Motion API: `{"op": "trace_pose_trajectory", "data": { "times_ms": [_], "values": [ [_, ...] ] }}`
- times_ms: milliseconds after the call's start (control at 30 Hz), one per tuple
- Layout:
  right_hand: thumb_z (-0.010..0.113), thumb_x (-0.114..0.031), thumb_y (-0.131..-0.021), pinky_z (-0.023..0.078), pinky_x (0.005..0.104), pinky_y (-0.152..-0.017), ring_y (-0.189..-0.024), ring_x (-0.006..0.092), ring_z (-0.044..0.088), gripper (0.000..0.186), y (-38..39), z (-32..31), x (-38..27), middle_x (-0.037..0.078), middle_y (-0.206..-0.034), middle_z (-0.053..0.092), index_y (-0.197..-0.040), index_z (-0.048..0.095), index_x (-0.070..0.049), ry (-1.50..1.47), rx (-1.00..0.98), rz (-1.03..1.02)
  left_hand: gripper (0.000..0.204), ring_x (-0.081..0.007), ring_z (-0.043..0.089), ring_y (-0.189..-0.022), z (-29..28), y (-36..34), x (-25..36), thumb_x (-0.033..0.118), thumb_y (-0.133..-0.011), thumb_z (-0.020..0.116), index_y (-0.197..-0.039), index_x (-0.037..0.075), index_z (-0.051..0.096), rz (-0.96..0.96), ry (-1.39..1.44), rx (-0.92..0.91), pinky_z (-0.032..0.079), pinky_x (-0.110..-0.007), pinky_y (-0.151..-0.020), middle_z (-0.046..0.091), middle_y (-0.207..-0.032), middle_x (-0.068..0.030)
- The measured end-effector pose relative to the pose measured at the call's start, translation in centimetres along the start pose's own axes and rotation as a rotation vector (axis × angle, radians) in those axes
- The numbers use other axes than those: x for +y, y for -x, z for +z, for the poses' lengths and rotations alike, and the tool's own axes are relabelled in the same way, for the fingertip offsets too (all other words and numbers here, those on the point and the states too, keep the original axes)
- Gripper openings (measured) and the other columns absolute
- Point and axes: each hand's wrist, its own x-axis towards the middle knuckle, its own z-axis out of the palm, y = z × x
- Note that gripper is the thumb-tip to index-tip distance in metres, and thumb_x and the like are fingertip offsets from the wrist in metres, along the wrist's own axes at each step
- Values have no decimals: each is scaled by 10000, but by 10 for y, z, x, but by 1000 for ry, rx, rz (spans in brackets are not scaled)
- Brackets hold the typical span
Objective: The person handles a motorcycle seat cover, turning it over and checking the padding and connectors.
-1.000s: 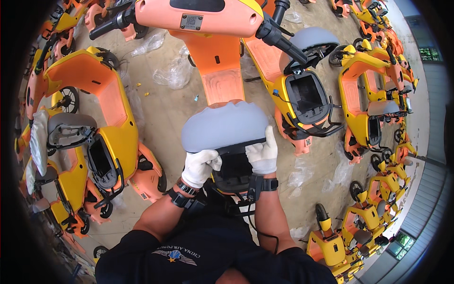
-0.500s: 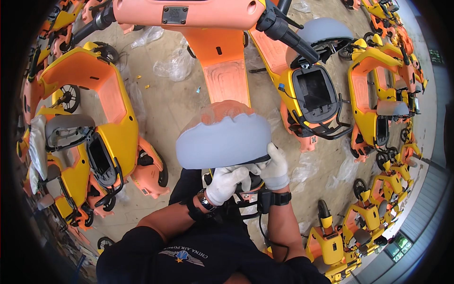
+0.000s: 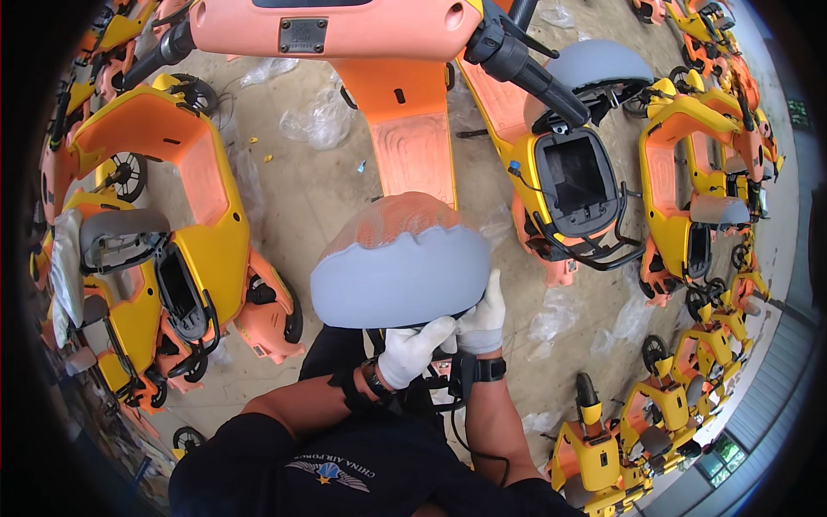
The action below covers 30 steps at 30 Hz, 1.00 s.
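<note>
A scooter seat [image 3: 396, 280], grey along its near side and brownish-orange on its wrinkled-looking top, is tilted up in front of my body. Both hands wear white gloves. My left hand [image 3: 412, 353] is curled at the seat's near lower edge, its fingertips partly hidden under the rim. Beside it, my right hand [image 3: 482, 320] grips the near right corner, thumb side up along the grey side. The orange footboard [image 3: 413, 164] of the same scooter stretches away beyond the seat, below its handlebar cover [image 3: 362, 30]. What lies beneath the seat is mostly hidden.
A scooter with its seat raised over a black storage box [image 3: 575, 177] stands close on the right. Another yellow-orange scooter [image 3: 228, 233] is close on the left. Several more [image 3: 603, 452] line the right side. Clear plastic wrapping [image 3: 320, 121] litters the floor.
Both hands and the seat's near edge have come slightly lower and toward me. More of the seat's brownish top shows now. The hands have stayed on the edge.
</note>
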Motion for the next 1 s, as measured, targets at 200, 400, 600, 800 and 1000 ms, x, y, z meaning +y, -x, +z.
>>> {"op": "trace_pose_trajectory", "data": {
  "times_ms": [200, 400, 600, 800, 1000],
  "values": [
    [390, -558, -991, 426, 223, -414, -696, 157, 625, 605, 1, 21, -2, 105, -1089, 637, -1313, 489, -54, -78, 297, -43, 161, -146, 603, -632, 23, -10, -3, 23, -900, 511, -984, -42, 632, 72, -170, 31, 490, -273, -613, 663, -781, -88],
    [445, -407, -1008, 505, 309, -522, -716, 193, 646, 459, 0, 11, -12, 109, -1032, 655, -1251, 532, -27, -87, 103, 87, 169, -143, 593, -638, 19, -8, -3, 34, -907, 507, -993, -42, 632, 21, -167, 24, 484, -270, -605, 652, -772, -87],
    [455, -279, -988, 509, 308, -572, -725, 190, 645, 327, 4, -3, -17, 82, -901, 664, -1070, 609, -2, 124, 50, -43, 143, -131, 636, -758, 9, -11, -6, 11, -893, 597, -1017, -18, 663, 49, -129, 92, 524, -292, -688, 683, -891, -65],
    [585, -179, -914, 474, 286, -540, -669, 149, 615, 166, 12, -6, 2, 49, -767, 627, -836, 621, -37, 38, 274, -118, 263, -196, 637, -908, -2, -8, 3, 20, -868, 623, -1128, -21, 638, 105, -352, 100, 525, -365, -791, 674, -1031, -92],
    [608, -212, -923, 411, 254, -493, -531, 99, 536, 316, 22, -12, 4, 24, -609, 567, -648, 557, -64, 239, 205, -172, 231, -200, 631, -792, 5, -9, -2, 68, -896, 590, -1096, -44, 618, 186, -453, -41, 521, -329, -719, 671, -925, -120]
  ]
}}
